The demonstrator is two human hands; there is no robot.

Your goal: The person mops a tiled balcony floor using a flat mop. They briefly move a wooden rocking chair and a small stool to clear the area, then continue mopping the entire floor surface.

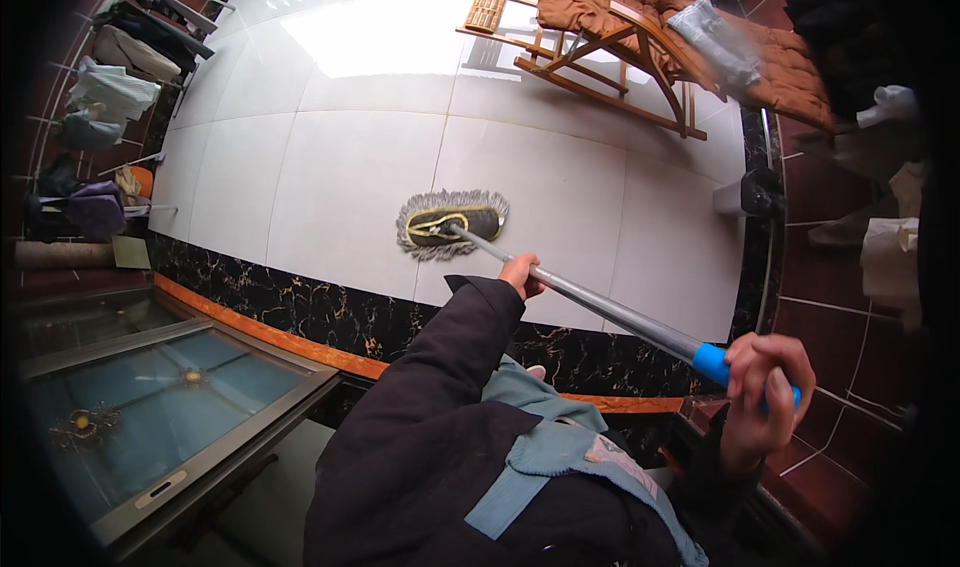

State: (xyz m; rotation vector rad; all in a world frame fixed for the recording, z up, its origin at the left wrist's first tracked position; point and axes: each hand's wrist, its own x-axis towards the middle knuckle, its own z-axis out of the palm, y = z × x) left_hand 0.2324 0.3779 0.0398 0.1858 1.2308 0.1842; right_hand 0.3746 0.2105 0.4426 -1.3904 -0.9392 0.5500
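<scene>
A dust mop [468, 224] with a grey fringed head lies on the white tiled floor in front of me. Its silver pole slants from the head toward my lower right and ends in a blue grip. Low on the pole, close to the mop head, my left hand [521, 276] is wrapped round it. My right hand [768, 387] closes round the blue grip at the upper end, its fingers bent over it.
A wooden rocking chair [640, 37] with a brown cushion stands at the far right. At the right wall is a grey bin [738, 197]. Clothes [115, 87] hang on a rack at the left. A glass-paned door [170, 397] is at the lower left, near a black marble border [310, 302].
</scene>
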